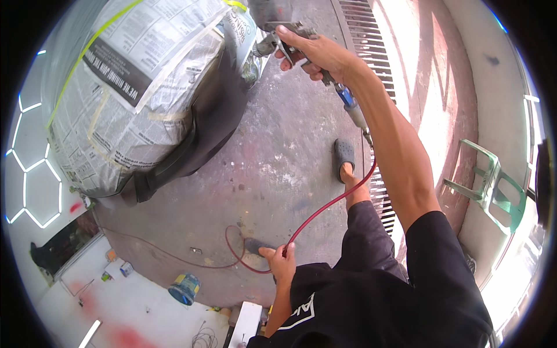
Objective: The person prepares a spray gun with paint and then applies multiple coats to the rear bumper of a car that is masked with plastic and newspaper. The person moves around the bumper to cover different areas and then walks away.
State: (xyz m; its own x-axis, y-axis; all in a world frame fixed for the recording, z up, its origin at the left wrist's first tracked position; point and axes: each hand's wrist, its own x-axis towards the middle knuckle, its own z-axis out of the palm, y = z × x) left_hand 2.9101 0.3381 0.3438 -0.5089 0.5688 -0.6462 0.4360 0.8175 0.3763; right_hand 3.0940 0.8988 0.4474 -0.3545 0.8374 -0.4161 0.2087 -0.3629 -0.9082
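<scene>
My right hand (326,55) is closed around the grip of a spray gun (267,45), held out beside a car's corner. The gun's dark cup (270,10) sits at the top edge of the view. Below the grip hangs a blue and silver fitting (350,105), joined to a red air hose (332,202). My left hand (283,264), near my waist, is closed on that hose. Newspaper (145,69) with yellow-green tape covers much of the car. Its dark grey bumper (216,107) is bare and lies left of the gun, apart from it.
Along the floor, the hose loops past my left foot toward the wall. A floor grate (380,69) runs by my right foot. At right stands a green plastic stool (493,185). A paint-stained bucket (184,289) and a small box (126,268) are at lower left.
</scene>
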